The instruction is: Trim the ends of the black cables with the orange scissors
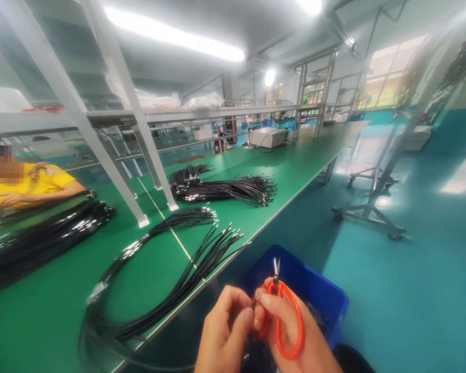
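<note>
Red-handled scissors [291, 326] hang on my right hand [285, 316], their small blades pointing up and slightly apart. The thumb and fingers of that hand are pinched together against the fingertips of my left hand [227, 324]. Whatever lies between the fingertips is too small to make out. Both hands are at the bottom centre, over the near side of a blue bin [334, 295]. To their left, a looped bundle of black cables [171, 295] with silvery tips lies on the green table [147, 264], partly over its edge.
Another pile of black cables [233, 189] lies farther up the table. Thick cable bundles [50, 238] are at the left, near a person in yellow [50, 178]. Metal shelf posts [135, 103] stand on the table. A white box [270, 137] sits farther back. A wheeled rack [373, 207] stands at right.
</note>
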Tool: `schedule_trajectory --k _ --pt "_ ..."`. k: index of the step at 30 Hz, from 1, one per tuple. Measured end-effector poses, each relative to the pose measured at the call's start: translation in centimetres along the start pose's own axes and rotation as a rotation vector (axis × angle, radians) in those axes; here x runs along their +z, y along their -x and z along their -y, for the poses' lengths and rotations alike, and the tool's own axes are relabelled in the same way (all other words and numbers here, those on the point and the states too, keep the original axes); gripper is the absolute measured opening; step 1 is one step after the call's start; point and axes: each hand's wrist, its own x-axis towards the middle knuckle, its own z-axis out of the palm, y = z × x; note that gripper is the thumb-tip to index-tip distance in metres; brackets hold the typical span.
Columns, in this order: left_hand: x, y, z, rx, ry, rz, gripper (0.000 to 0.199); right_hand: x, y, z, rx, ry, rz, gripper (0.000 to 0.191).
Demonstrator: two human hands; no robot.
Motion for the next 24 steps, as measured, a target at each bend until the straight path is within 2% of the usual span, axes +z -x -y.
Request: schedule_trajectory --k 2,6,7,10,12,16,19,21,24 --pt "0.6 0.1 -0.6 0.038 0.04 -0.045 0.019 0.1 -0.1 -0.4 0.02 -0.029 -0.018 0.019" --pt "1.0 -0.2 -1.8 0.157 -0.16 -0.142 0.012 1.2 0.3 -0.1 -0.02 -0.036 -0.019 0.02" --pt "0.9 -0.4 -2.0 0.142 -0.157 -0.128 0.013 1.5 0.5 0.2 -0.039 -0.028 -0.007 0.019" --pt "0.1 -1.1 -2.2 0.04 0.028 0.014 0.018 1.8 0.8 0.9 -0.075 0.006 0.019 0.015" --pt "-0.3 -1.3 -2.1 -0.004 0.137 0.067 0.017 1.5 0.8 1.1 -0.045 0.024 0.019 0.014" --pt "-0.4 -1.1 -1.9 -0.048 0.266 0.029 0.022 0.9 0.5 0.8 -0.006 0.062 0.023 0.013" --pt "0.0 -0.8 -1.9 -0.015 0.202 0.0 0.015 1.2 0.7 0.8 -0.115 0.146 -0.003 0.013" --pt "0.2 -0.7 -2.1 0.04 0.134 -0.024 0.011 1.5 1.1 1.0 -0.194 0.191 0.008 0.019" --pt "0.0 -0.9 -2.4 0.038 0.168 0.045 0.019 1.7 1.4 1.1 -0.213 0.188 0.04 0.021"
